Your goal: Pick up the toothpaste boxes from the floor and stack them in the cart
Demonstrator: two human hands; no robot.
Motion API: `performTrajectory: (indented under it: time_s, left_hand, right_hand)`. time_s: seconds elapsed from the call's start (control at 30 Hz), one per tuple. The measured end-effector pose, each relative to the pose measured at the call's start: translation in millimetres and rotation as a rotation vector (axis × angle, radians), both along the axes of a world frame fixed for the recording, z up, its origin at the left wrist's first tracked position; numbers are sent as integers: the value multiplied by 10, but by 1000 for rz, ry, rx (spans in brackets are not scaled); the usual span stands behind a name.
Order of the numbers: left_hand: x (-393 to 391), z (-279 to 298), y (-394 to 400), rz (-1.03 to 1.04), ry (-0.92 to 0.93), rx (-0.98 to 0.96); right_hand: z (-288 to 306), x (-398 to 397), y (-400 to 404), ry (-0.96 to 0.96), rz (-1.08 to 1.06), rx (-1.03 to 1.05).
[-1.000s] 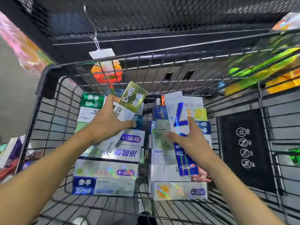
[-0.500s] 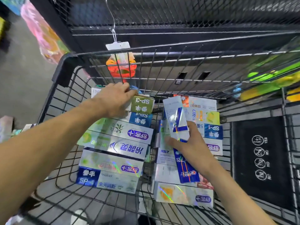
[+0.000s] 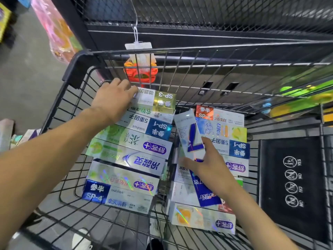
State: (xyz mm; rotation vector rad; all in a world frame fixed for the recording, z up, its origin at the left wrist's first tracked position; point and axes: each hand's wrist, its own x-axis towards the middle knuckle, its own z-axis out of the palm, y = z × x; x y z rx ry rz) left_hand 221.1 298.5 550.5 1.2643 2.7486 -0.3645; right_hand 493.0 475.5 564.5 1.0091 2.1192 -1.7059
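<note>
Both forearms reach forward and down into the wire cart (image 3: 54, 112), where toothpaste boxes lie in two rows. The left hand (image 3: 112, 101) is stretched to the far end of the left row (image 3: 129, 159), palm down. Its fingers curl over the left end of the gold SP-3 box (image 3: 156, 99), which lies flat at the far end of that row, against the cart's far wire wall. The right hand (image 3: 207, 165) grips a white and blue box (image 3: 191, 139), thumb on its left edge and index finger along its right. This box points lengthwise away from the person, across the boxes of the right row (image 3: 221, 134). More boxes (image 3: 10, 136) lie on the floor at far left.
</note>
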Motion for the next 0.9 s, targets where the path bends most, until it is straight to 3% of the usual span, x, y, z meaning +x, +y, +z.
performTrajectory:
  time_s: [0.17, 0.27, 0.37, 0.57, 0.7, 0.9]
  left_hand:
    - [115, 242, -212, -12, 1, 154]
    - [197, 427, -545, -87, 90, 277]
    - [223, 543, -878, -19, 154, 294]
    - [207, 516, -1169, 117, -21, 350]
    - [210, 504, -1153, 150, -73, 391]
    - [196, 524, -1149, 169, -124, 452]
  right_hand:
    - [-29, -209, -37, 2, 286, 257]
    - [-39, -392, -166, 14, 350, 352]
    - [-53, -623, -324, 8, 409, 491]
    - [-75, -1188, -609, 60, 713, 764]
    - [-173, -1526, -739, 54, 823, 825]
    - [-320, -1793, -828, 181, 769, 1076]
